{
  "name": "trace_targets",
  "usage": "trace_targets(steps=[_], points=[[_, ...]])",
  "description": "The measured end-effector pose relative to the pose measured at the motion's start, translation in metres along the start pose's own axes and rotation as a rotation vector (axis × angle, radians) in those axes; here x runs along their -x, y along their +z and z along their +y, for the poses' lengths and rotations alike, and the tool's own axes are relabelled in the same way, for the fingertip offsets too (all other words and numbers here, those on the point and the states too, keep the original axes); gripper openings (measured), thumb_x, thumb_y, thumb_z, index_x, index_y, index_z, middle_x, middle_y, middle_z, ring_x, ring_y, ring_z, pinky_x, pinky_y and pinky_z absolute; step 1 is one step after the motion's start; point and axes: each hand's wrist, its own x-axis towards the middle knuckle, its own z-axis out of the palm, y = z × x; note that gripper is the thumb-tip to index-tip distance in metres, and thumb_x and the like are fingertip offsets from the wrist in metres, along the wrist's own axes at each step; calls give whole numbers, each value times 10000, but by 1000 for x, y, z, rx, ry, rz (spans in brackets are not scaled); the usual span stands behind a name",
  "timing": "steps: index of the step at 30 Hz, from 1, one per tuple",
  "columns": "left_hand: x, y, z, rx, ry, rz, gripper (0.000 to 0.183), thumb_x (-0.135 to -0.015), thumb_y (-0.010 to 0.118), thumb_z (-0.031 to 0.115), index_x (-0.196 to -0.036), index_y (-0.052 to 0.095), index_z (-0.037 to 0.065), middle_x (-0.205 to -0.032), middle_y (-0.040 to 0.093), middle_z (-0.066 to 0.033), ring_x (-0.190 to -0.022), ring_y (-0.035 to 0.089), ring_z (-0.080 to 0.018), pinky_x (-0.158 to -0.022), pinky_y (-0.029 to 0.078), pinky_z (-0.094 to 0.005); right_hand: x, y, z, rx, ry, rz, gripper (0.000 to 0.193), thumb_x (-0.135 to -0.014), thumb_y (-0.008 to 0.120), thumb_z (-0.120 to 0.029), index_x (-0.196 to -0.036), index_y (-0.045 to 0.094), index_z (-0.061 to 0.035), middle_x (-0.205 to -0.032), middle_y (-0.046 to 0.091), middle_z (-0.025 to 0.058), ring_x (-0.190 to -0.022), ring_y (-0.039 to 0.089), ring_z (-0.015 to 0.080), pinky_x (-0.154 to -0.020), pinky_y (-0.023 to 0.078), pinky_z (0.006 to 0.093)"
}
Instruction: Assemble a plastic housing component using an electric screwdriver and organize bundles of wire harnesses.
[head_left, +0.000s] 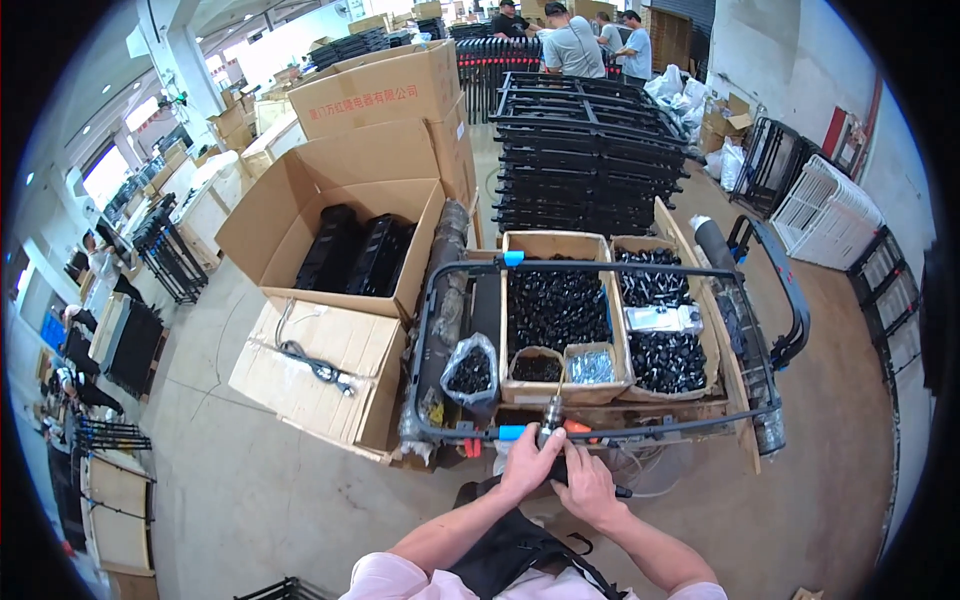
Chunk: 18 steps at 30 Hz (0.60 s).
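Note:
A power drill is gripped in both hands near the front rail of a black tubular frame. Its long thin bit points away from me, toward the small parts boxes. My left hand is closed around the front of the drill, behind the metal chuck. Farther back, my right hand wraps the drill's dark body, most of which the fingers hide. Blue sleeves sit on the frame's front and back rails. Under the frame, a carton contains black plastic pieces, with a small box of silver screws at its near end.
Right of that carton, another box bears black parts and a white packet. A plastic bag of black pieces stands left. Beyond are a large open carton, stacked black frames and several people. A cable lies on cardboard at left.

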Motion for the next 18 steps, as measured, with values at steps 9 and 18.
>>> trace_targets(steps=[9, 18], points=[[115, -7, -79, 56, -177, 38, 475, -1020, 671, 475, -989, 614, 5, -847, 684, -91, -804, 646, -179, -770, 531, -369, 97, 77, -16, -62, -50, -152, 823, -718, 835, -172, -1442, 483, -3, -1030, 615, 192, -846, 653, 384, -758, 536, 492], [123, -20, -142, 170, -347, 128, 504, -1006, 679, 503, -971, 649, 1, -847, 666, -78, -812, 617, -165, -771, 517, -364, 92, 114, -27, -143, -39, -305, 839, -738, 795, -182, -1473, 436, 4, -1100, 642, 224, -921, 661, 433, -834, 547, 528]])
